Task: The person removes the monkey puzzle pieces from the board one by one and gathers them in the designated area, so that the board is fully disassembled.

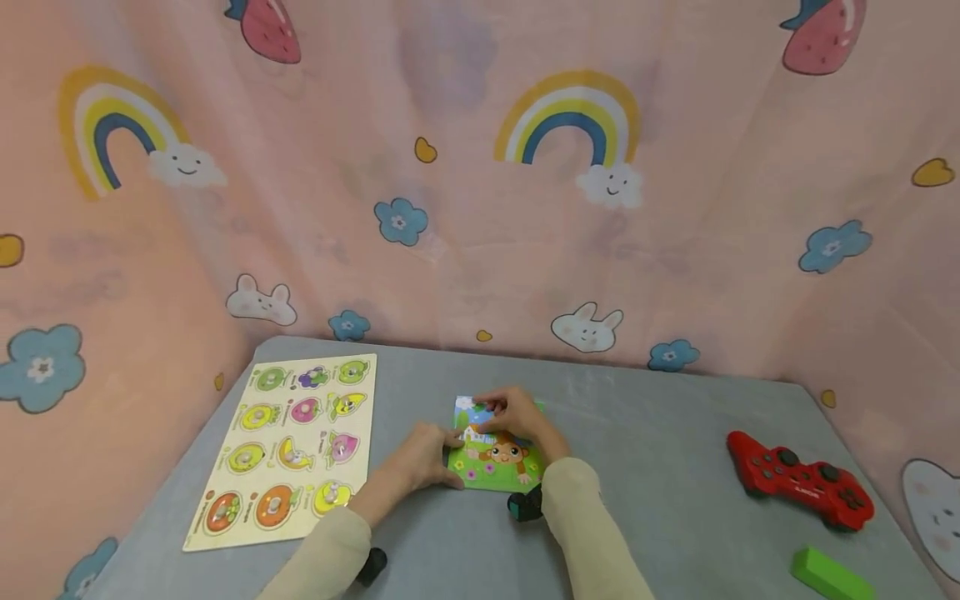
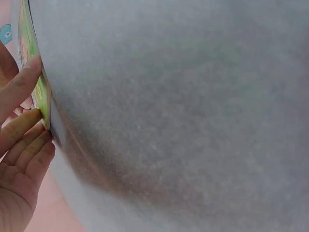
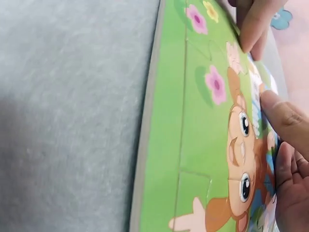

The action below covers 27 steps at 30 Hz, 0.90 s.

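A jigsaw puzzle (image 1: 495, 475) with a monkey, flowers and a house on green lies flat on the table. My left hand (image 1: 429, 456) is at its left edge, thumb near the lower corner and index finger higher up. In the left wrist view, these fingers (image 2: 34, 145) touch the board's side. Over the upper part of the picture is my right hand (image 1: 519, 414), thumb and fingertips spread apart on the surface. Its thumb (image 3: 285, 116) presses on the picture in the right wrist view. I cannot tell whether a piece sits between the right thumb and fingers.
Left of the hands lies a wooden fruit peg board (image 1: 311, 421). A red game controller (image 1: 798, 483) rests on the right side of the grey table (image 1: 660, 483), with a green block (image 1: 831, 575) near the front right. A pink patterned curtain (image 1: 465, 275) hangs behind.
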Motion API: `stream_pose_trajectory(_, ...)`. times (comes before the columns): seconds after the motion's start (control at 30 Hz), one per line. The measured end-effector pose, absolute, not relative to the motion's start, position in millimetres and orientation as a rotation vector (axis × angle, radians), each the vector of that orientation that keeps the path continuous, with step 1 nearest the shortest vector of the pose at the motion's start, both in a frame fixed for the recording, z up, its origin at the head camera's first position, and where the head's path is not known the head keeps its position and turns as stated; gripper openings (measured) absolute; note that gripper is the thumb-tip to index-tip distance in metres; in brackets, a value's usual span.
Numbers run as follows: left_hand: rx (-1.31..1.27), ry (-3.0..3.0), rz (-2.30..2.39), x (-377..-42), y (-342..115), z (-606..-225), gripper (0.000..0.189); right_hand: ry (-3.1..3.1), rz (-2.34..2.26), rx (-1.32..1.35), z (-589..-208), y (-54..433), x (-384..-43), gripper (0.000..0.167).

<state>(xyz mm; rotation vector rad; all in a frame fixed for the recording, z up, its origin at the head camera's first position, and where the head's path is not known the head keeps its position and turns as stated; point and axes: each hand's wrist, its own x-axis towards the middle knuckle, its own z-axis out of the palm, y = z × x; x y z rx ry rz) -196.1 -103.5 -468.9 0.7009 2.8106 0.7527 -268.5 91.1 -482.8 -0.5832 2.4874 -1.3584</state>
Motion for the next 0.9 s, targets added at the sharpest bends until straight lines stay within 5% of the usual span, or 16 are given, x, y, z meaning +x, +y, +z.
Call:
stream_pose_trajectory(0.53, 0.674, 2.795, 0.777, -197, -103, -463, 0.058, 2.497, -0.998, -0.618, -456, 76, -276, 0.041)
stream_pose_trajectory(0.9, 0.631, 2.797, 0.71, -196, -98, -462, 0.057, 2.481, -0.923, -0.601, -473, 75, -289, 0.046)
